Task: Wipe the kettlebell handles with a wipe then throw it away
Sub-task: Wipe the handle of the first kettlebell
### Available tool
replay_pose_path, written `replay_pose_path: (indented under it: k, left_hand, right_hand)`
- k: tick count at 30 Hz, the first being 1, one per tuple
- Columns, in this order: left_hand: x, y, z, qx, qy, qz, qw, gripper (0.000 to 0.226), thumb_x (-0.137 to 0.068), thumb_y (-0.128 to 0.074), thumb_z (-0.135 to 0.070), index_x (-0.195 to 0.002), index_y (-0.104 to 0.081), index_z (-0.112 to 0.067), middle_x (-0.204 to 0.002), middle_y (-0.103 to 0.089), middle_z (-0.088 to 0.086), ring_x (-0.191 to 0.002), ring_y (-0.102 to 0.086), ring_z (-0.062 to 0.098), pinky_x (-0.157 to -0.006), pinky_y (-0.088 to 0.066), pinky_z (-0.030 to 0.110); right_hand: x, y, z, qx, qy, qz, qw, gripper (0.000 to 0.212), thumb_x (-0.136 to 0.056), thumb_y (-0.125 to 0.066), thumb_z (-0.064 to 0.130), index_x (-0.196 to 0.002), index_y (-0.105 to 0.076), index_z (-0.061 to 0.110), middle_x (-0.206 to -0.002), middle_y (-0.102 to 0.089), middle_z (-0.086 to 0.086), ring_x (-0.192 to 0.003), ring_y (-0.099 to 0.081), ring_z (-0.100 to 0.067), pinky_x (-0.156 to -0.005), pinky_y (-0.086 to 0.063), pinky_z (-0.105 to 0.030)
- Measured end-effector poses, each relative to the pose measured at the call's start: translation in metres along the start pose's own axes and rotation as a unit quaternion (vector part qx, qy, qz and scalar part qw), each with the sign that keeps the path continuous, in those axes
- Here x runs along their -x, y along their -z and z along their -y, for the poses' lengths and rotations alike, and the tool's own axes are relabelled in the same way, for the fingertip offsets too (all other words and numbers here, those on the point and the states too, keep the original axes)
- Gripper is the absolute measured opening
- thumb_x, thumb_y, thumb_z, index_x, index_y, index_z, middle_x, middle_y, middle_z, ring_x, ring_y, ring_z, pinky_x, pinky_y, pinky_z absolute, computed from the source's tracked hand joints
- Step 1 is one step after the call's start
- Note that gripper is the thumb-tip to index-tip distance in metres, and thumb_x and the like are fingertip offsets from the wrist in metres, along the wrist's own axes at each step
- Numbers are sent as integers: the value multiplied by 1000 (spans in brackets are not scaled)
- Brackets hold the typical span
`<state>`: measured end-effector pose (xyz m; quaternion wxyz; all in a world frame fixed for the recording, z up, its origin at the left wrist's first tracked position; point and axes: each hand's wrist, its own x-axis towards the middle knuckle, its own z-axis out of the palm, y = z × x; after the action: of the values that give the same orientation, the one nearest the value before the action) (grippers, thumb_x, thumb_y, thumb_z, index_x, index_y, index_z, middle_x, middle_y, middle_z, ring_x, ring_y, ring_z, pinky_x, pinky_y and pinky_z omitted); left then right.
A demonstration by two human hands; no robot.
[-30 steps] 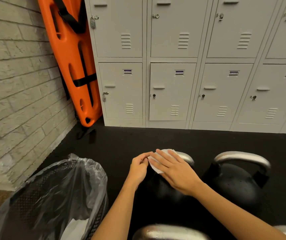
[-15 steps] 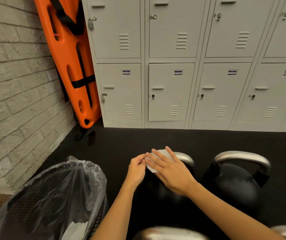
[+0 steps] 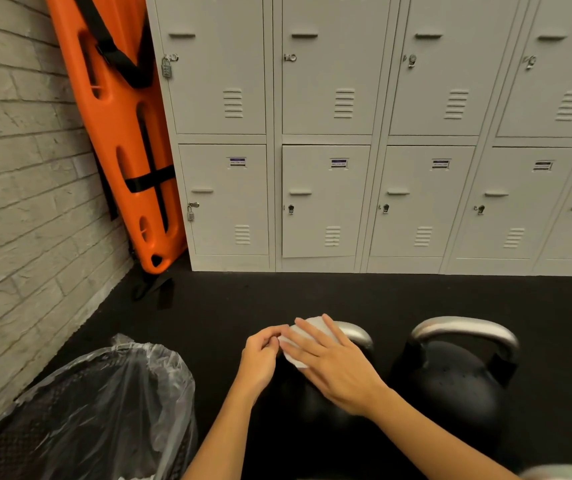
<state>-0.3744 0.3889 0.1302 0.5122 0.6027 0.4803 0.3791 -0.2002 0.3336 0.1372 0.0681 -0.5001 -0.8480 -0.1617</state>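
Observation:
Two black kettlebells with silver handles stand on the dark floor. A white wipe (image 3: 307, 327) lies over the handle (image 3: 354, 332) of the left kettlebell. My right hand (image 3: 333, 365) rests flat on the wipe, fingers spread, pressing it against the handle. My left hand (image 3: 260, 355) pinches the wipe's left edge with its fingertips. The left kettlebell's body is mostly hidden under my hands and arms. The right kettlebell (image 3: 457, 379) stands untouched, its handle (image 3: 464, 327) bare.
A mesh bin lined with a clear bag (image 3: 104, 410) stands at the lower left, white paper inside. Grey lockers (image 3: 347, 168) line the far wall. An orange spine board (image 3: 122, 133) leans in the corner by a brick wall (image 3: 18, 202). Another silver handle (image 3: 561, 472) shows at the bottom right.
Both hands have stayed on the wipe over the left handle, with only small finger shifts. The camera tilted slightly, so the lockers sit lower in view.

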Motion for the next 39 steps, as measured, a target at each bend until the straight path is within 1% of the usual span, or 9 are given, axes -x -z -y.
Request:
replay_pose_path:
  k: [3, 7, 11, 17, 21, 27, 32, 37, 39]
  left_hand:
    - [0, 0, -1, -9, -6, 2, 1000, 36, -101, -39, -5, -121, -65, -20, -123, -62, -3, -118, -54, 10, -101, -44, 26]
    - [2, -1, -3, -13, -6, 5, 1000, 33, -100, -42, -4, -118, -63, -23, -117, -63, -5, -110, -57, 7, -91, -46, 21]
    - [2, -1, -2, -5, 1, 2, 1000, 33, -99, -46, -5, -120, -64, -23, -123, -64, -1, -116, -58, 11, -102, -47, 32]
    - [4, -2, -3, -26, 11, 0, 1000, 36, -99, -46, -6, -129, -59, -22, -130, -59, -5, -124, -52, 12, -107, -41, 33]
    - [4, -2, -3, -23, 20, -1, 1000, 32, -100, -48, -12, -125, -61, -24, -127, -62, -2, -119, -56, 12, -105, -45, 35]
    - [6, -1, -6, -37, 22, 4, 999, 34, -100, -47, -12, -129, -60, -24, -131, -60, -3, -125, -52, 13, -109, -42, 38]
    - [5, -2, -3, -11, 25, -6, 1000, 30, -101, -44, -13, -125, -60, -22, -126, -62, -1, -117, -55, 11, -99, -44, 27]
    - [5, 2, 2, -6, 35, 7, 999, 35, -101, -41, -9, -128, -60, -23, -133, -58, 0, -125, -51, 14, -109, -40, 36]
    - [6, 4, 3, -9, 48, 8, 999, 37, -102, -39, -10, -132, -57, -22, -137, -55, -1, -131, -46, 17, -111, -35, 35]
  right_hand:
    - [11, 2, -9, -8, -9, 4, 1000, 52, -103, -28, 37, -154, -16, 36, -162, -17, 13, -150, -9, -12, -116, 0, -46]
    - [0, 8, -4, -4, -29, 6, 1000, 52, -103, -26, 36, -154, -17, 33, -161, -20, 10, -149, -15, -15, -122, -6, -49]
    - [6, 2, -1, -13, 3, 30, 999, 51, -104, -26, 35, -154, -18, 30, -162, -16, 10, -151, -4, -13, -117, 0, -43]
    - [19, 14, -17, -61, -16, 31, 998, 52, -104, -23, 37, -154, -10, 37, -162, -5, 17, -150, 5, -6, -122, 9, -40]
    - [0, 8, -1, -11, -10, 19, 1000, 52, -102, -28, 36, -154, -20, 30, -161, -21, 10, -149, -14, -14, -119, -12, -48]
    - [11, 11, -15, -53, -9, 25, 998, 53, -105, -24, 37, -154, -6, 39, -162, -3, 18, -149, 6, -5, -119, 7, -41]
    - [-3, 9, -3, -34, -19, 17, 999, 53, -103, -28, 36, -154, -13, 33, -163, -13, 11, -150, -9, -13, -121, -11, -45]
    - [18, 9, -19, -48, -9, 18, 999, 53, -105, -24, 38, -154, -2, 40, -163, 1, 17, -150, 7, -7, -122, 7, -37]
    - [24, 9, -21, -42, -22, 7, 999, 54, -105, -24, 38, -154, -2, 40, -163, 3, 17, -150, 7, -8, -119, 4, -36]
